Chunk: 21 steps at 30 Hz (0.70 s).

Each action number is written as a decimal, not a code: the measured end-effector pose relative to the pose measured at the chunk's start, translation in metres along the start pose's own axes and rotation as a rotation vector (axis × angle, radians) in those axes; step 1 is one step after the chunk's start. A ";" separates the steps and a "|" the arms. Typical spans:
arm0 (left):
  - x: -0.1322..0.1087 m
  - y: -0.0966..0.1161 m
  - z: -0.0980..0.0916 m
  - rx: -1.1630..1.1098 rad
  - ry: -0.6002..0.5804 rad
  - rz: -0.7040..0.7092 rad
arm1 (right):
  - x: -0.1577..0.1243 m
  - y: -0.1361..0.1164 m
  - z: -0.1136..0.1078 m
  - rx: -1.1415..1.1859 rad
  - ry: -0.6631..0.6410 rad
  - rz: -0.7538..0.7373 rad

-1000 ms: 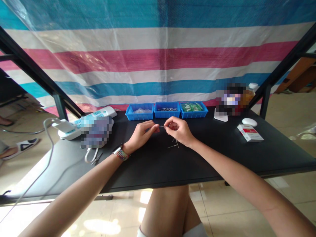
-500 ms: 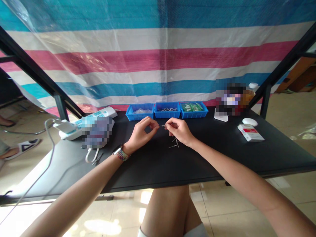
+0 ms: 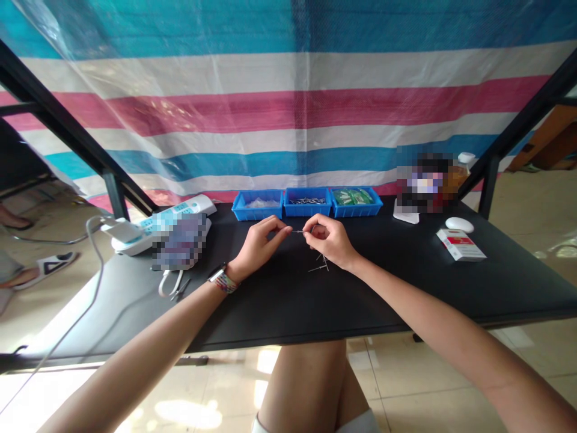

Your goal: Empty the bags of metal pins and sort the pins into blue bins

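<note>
A thin metal pin (image 3: 297,231) stretches between my two hands above the black table (image 3: 274,307). My left hand (image 3: 265,242) pinches its left end between thumb and forefinger. Closed around the right end are the fingertips of my right hand (image 3: 328,238). Both pinches hide the pin's ends, and its exact kind is too small to make out. Several similar thin metal pins (image 3: 321,266) lie loosely on the table just below my right hand. Behind the hands, the middle blue bin (image 3: 307,210) holds many small metal pieces.
The left blue bin (image 3: 258,214) holds clear plastic pieces; the right blue bin (image 3: 357,210) holds green-and-white ones. A power strip (image 3: 193,207) with a plugged-in charger (image 3: 121,230) stands left. At right are a small box (image 3: 461,245), a white rounded object (image 3: 459,224) and a bottle (image 3: 465,161).
The hands keep their pinch on the pin, and slightly more of it shows between the fingertips. The whole view has shifted a little; the loose pins have stayed put.
</note>
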<state>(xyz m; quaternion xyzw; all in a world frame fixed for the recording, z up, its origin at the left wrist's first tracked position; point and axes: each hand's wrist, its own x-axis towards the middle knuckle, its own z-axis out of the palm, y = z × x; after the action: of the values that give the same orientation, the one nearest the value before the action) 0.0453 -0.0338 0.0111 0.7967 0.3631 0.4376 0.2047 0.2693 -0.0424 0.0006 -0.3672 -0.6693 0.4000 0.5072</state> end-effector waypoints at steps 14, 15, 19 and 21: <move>-0.001 0.002 -0.001 0.046 0.035 -0.015 | 0.038 0.014 -0.021 -0.182 0.289 -0.055; -0.002 0.001 0.000 0.050 0.029 -0.006 | 0.044 0.019 -0.028 -0.247 0.362 -0.061; -0.003 -0.002 0.005 0.097 -0.147 0.055 | 0.050 0.035 -0.051 -0.504 0.435 -0.071; -0.003 -0.001 0.006 0.129 -0.287 0.106 | 0.045 0.035 -0.056 -0.559 0.416 -0.098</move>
<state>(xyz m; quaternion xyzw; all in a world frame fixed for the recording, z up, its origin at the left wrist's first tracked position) 0.0484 -0.0358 0.0056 0.8805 0.3151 0.3054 0.1793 0.3166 0.0213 -0.0046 -0.5330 -0.6519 0.0930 0.5313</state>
